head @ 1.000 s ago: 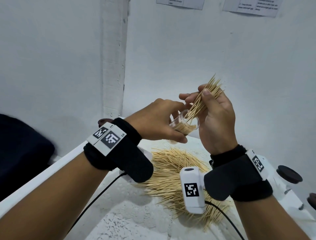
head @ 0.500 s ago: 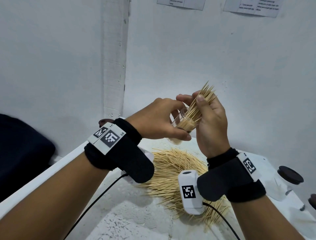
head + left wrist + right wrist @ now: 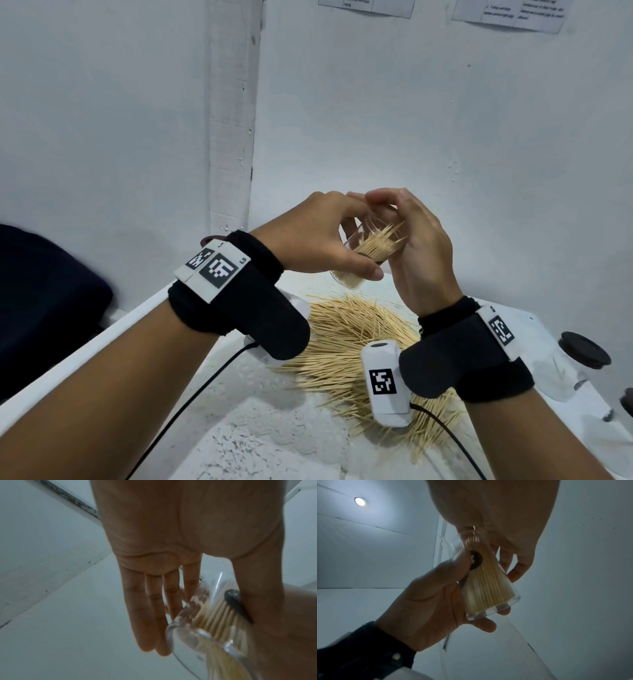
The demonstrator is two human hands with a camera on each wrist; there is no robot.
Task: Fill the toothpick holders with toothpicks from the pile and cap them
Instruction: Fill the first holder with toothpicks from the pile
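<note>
A: Above the far edge of the surface (image 3: 239, 428), the left hand (image 3: 318, 240) has its grip curled round a clear holder (image 3: 346, 279), tilted, thumb across its side. Does it look full?

B: Nearly. A tight bundle of pale toothpicks (image 3: 380, 245) stands inside, points fanning a little past the rim. The right hand (image 3: 421, 253) is cupped beside the mouth, fingers loosely bent and holding nothing that I can make out; it seems to be nudging the sticks in.

A: How would you handle it?

B: It looks like thin clear glass or plastic, smooth-walled, so I'd judge it light, slippery and easy to crack. Best held round the middle of the wall, as now, not by the rim. The sticks are stiff but thin, sharp at the tips and loose, so tilting further could spill them.

A: And the rest?

B: The pile (image 3: 346, 346) lies spread on the surface below the hands. A dark cap (image 3: 585, 349) sits on another holder near the right edge. A dark round spot shows on the held holder; I cannot tell what it is.
</note>
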